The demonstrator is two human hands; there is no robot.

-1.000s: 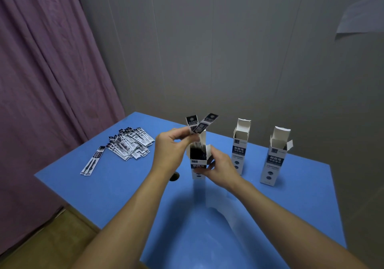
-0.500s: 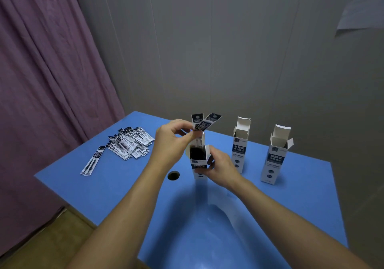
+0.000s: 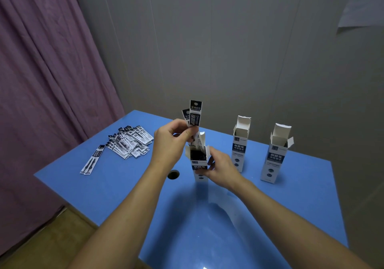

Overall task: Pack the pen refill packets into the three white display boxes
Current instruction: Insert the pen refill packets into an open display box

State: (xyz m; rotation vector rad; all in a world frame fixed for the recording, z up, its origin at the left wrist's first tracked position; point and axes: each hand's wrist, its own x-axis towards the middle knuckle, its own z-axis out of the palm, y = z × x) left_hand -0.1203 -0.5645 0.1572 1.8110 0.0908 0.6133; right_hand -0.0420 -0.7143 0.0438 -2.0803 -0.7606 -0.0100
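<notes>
1. Since half a second ago, the packets in the left hand (image 3: 173, 142) are standing nearly upright instead of fanning out to the right, and they are sitting higher above the box mouth.
2. Left-hand fingers (image 3: 188, 134) are pinching two pen refill packets (image 3: 195, 114) near their middle, the lower ends reaching into the open top of the nearest display box (image 3: 200, 162).
3. Right hand (image 3: 221, 168) is gripping that box from its right side, fingers curled round its front, keeping it upright on the blue counter (image 3: 124, 185).
4. Dark packet tops are showing inside that box.
5. Two other white display boxes, the middle box (image 3: 240, 144) and the right box (image 3: 275, 154), are standing upright to the right with flaps open, well apart from each other.
6. A loose pile of packets (image 3: 129, 144) is lying at the counter's far left, with a separate pair of packets (image 3: 92, 160) lying just beside it toward the edge.
7. A round hole (image 3: 173, 174) is showing in the counter below the left wrist.
</notes>
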